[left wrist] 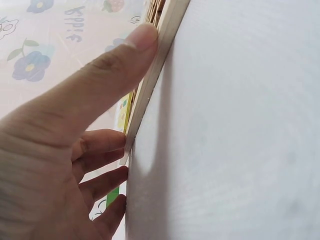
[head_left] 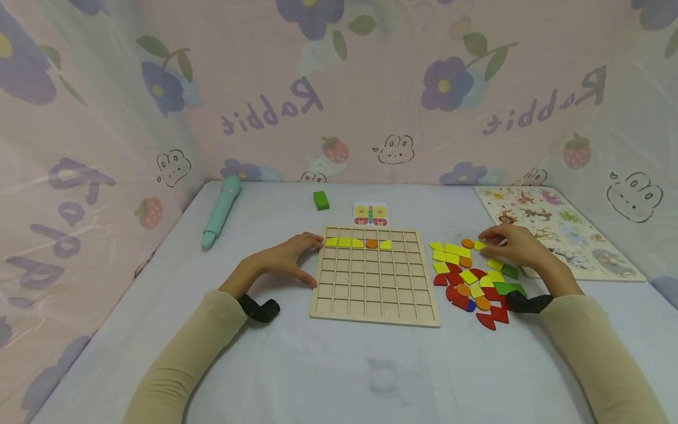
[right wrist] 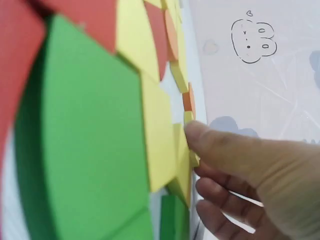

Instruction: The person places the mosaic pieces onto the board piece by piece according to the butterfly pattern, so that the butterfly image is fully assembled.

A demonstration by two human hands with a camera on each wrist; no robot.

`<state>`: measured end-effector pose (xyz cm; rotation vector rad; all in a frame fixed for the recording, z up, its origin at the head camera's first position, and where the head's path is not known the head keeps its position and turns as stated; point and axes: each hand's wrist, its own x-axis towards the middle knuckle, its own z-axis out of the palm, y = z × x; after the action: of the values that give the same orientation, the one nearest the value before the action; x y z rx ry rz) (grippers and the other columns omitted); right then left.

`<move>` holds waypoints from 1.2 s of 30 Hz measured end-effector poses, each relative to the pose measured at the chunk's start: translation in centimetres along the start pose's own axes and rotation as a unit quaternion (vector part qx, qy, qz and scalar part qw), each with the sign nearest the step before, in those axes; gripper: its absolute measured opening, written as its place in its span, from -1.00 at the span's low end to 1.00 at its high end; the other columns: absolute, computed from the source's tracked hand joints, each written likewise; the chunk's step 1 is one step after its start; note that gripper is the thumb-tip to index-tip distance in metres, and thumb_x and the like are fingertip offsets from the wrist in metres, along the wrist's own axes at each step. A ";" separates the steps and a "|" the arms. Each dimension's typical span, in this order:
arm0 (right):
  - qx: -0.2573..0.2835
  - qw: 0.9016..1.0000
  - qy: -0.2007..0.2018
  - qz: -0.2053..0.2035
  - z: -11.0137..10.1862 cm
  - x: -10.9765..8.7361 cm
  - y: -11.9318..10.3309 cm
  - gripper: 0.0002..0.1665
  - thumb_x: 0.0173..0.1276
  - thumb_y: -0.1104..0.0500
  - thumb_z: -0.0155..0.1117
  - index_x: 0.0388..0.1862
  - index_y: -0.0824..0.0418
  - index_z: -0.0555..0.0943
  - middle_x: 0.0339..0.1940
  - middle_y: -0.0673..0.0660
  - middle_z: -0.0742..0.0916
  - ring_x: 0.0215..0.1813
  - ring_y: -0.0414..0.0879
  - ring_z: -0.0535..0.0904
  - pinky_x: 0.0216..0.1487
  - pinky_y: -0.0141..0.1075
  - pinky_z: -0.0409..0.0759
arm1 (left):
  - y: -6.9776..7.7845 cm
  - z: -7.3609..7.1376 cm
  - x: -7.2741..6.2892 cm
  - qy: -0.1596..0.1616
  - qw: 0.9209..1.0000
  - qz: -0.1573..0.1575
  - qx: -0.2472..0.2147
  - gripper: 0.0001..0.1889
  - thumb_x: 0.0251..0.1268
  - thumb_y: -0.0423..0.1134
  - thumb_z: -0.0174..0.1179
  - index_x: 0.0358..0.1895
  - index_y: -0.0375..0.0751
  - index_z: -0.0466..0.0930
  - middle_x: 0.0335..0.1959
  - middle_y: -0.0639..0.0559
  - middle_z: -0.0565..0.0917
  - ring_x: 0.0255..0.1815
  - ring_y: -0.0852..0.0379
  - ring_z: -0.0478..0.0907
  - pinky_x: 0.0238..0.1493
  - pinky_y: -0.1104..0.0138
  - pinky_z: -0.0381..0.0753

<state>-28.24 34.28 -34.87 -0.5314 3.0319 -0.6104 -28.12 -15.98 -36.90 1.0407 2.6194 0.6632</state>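
A wooden grid board (head_left: 365,318) lies flat in the middle of the table. Along its second row sit several yellow pieces (head_left: 344,242) and one orange disc (head_left: 372,244). My left hand (head_left: 283,256) touches the board's left edge, thumb low and fingertips near the far corner; up close, the thumb (left wrist: 142,37) rests against the board's side (left wrist: 150,82). Right of the board, my right hand (head_left: 511,244) pinches a small yellow piece (head_left: 479,245) at the far side of a loose pile. Its thumb (right wrist: 197,132) overlaps that piece in the right wrist view.
The pile holds red pieces (head_left: 486,321), green pieces (head_left: 508,288) and yellow squares (head_left: 452,258). A butterfly pattern card (head_left: 371,214) and a green block (head_left: 321,200) lie beyond the board. An animal puzzle board (head_left: 604,235) is at right, a mint-green tube (head_left: 221,212) at left.
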 end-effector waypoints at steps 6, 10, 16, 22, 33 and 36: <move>0.010 0.999 -0.020 0.027 0.4 -0.1 0.5 -0.55 0.22 0.08 0.33 -0.03 0.38 0.59 -0.29 0.11 0.66 -0.25 -0.01 0.50 -0.20 -0.21 0.50 | -0.1 0.0 0.0 0.001 1.000 -0.001 0.003 -0.08 -0.15 0.11 0.44 0.31 -0.23 0.25 0.38 -0.08 0.19 0.46 -0.08 -0.03 0.43 0.04 -0.04; 0.008 1.000 -0.009 0.019 0.2 0.1 0.0 -0.58 0.22 0.09 0.33 -0.05 0.36 0.60 -0.30 0.12 0.66 -0.25 0.00 0.50 -0.23 -0.26 0.48 | 0.0 0.0 0.0 0.001 1.000 0.007 0.003 -0.08 -0.14 0.11 0.44 0.30 -0.25 0.25 0.38 -0.11 0.20 0.45 -0.10 -0.01 0.42 0.03 -0.02; 0.031 0.999 0.029 -0.017 -0.2 2.2 -4.2 -0.61 0.23 0.11 0.32 -0.04 0.33 0.61 -0.20 0.21 0.67 -0.17 0.07 0.53 -0.22 -0.25 0.50 | 0.0 0.0 -0.1 0.003 1.000 0.008 0.001 -0.07 -0.14 0.10 0.44 0.31 -0.26 0.25 0.38 -0.12 0.19 0.45 -0.12 -0.02 0.43 0.02 -0.03; 0.064 0.996 0.028 -0.064 1.3 4.4 -8.9 -0.64 0.23 0.12 0.33 -0.04 0.28 0.63 -0.20 0.17 0.66 -0.18 0.01 0.55 -0.25 -0.24 0.56 | 0.1 0.0 0.0 0.003 1.000 -0.001 -0.006 -0.08 -0.14 0.11 0.44 0.32 -0.22 0.25 0.39 -0.08 0.19 0.45 -0.06 -0.01 0.43 0.06 0.00; 0.082 0.992 -0.018 -0.089 5.6 6.2 -11.9 -0.66 0.15 0.23 0.38 -0.08 0.32 0.64 -0.23 0.16 0.67 -0.22 -0.03 0.53 -0.18 -0.17 0.56 | 0.1 0.1 0.1 -0.002 1.000 -0.011 0.001 -0.07 -0.15 0.11 0.44 0.32 -0.19 0.24 0.40 -0.05 0.18 0.45 -0.02 0.00 0.43 0.09 0.02; 0.079 0.993 -0.015 -0.089 6.0 6.3 -11.8 -0.68 0.15 0.24 0.38 -0.10 0.32 0.64 -0.24 0.15 0.67 -0.23 -0.04 0.53 -0.18 -0.17 0.54 | 0.0 0.1 0.1 -0.002 1.000 -0.011 0.004 -0.06 -0.15 0.13 0.44 0.33 -0.19 0.24 0.40 -0.05 0.18 0.46 -0.03 -0.01 0.43 0.08 0.01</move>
<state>-29.96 19.75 -35.62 -0.7992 2.8951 -0.8331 -28.19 -15.91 -36.97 1.0119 2.6292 0.6450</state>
